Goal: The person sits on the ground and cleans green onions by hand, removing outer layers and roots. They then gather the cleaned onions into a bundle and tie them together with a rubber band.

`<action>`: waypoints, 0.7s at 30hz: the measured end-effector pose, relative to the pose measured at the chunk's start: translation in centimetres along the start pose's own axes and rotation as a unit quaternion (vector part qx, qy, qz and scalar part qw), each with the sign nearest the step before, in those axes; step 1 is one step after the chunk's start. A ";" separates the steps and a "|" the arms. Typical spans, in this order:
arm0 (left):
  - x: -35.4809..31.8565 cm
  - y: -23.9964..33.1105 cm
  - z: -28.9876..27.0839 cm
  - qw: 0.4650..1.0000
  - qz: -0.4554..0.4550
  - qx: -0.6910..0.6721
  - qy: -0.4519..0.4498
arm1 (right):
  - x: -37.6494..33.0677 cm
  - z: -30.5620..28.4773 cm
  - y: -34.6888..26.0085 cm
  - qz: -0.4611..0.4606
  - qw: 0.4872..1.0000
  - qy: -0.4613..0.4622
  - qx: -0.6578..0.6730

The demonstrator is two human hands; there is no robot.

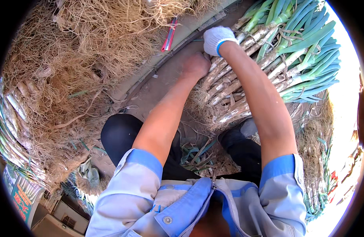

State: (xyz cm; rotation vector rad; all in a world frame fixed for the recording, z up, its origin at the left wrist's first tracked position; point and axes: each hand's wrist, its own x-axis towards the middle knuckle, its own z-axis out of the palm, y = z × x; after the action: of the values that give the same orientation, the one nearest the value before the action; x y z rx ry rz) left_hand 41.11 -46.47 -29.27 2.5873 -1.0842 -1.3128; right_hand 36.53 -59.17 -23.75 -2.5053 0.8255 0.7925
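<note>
A bundle of long green onions (265,59) lies right of centre, its white stalks and roots toward me and its green leaves to the far right. My left hand (196,65) is bare and closed at the left side of the stalks; what its fingers hold is hidden. Just beyond it, my right hand (218,40), in a white knit glove with a blue cuff, is curled against the same stalks. The back of the glove hides anything in its fingers. A thin bluish strand shows beside the glove.
A big heap of onions with tan roots (99,51) fills the left. A red utility knife (169,35) lies on a ledge (150,65) beside it. More onions (316,158) lie at the right. Loose leaves (195,154) litter the ground between my knees.
</note>
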 end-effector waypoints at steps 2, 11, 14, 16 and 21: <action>-0.9 0.0 0.0 1.000 0.027 0.008 -0.012 | 1.2 2.4 -2.6 0.074 0.991 0.067 -0.090; -2.7 -1.0 1.1 0.994 0.004 -0.104 0.039 | 2.6 4.2 -2.0 0.023 0.994 0.109 -0.006; -2.3 -2.2 1.5 0.988 0.008 -0.143 0.056 | 1.3 4.0 -0.2 -0.056 0.985 0.129 0.101; -1.9 -3.2 1.2 0.987 0.025 -0.139 0.078 | 0.3 2.9 0.8 -0.090 0.977 0.133 0.141; -2.4 -0.9 -1.5 0.978 0.085 -0.140 0.132 | -4.1 -0.6 2.6 -0.062 0.921 0.103 0.371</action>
State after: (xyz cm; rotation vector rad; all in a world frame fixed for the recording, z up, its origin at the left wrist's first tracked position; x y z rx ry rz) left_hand 41.73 -44.70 -26.98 2.3224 -0.9696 -0.9704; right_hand 32.41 -59.69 -21.23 -1.9334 0.8232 0.1125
